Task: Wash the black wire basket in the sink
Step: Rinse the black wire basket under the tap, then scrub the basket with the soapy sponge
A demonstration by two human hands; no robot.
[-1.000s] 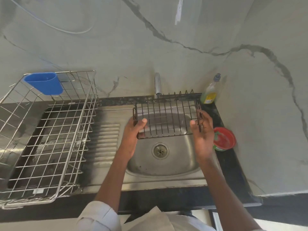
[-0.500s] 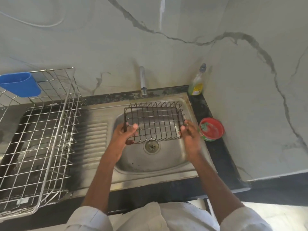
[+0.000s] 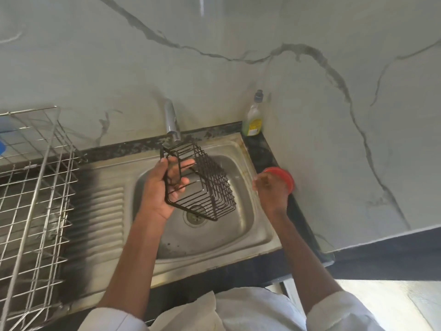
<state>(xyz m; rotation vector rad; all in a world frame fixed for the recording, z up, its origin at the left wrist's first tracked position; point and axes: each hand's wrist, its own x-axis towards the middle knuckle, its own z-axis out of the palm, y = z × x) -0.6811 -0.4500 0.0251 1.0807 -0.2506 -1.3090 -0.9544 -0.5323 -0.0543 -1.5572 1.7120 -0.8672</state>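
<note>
Head view shows the left hand (image 3: 158, 194) gripping the tilted black wire basket (image 3: 202, 182) over the sink (image 3: 259, 237), while the right hand (image 3: 272, 189), loosely curled and empty, would best fetch the red scrub tub (image 3: 287, 176).

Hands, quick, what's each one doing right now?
Left hand: closed on the black wire basket, held tilted over the sink.
Right hand: off the basket, at the red container; grip unclear.

A pale marble-look wall (image 3: 214, 75) with dark grey veins rises behind a black countertop (image 3: 262, 149) and turns a corner at the countertop's right end. On the countertop's left part stands a large silver wire rack (image 3: 35, 199) (its far side runs out of view). Bright light falls on the floor (image 3: 381, 297) below the countertop's right end.
</note>
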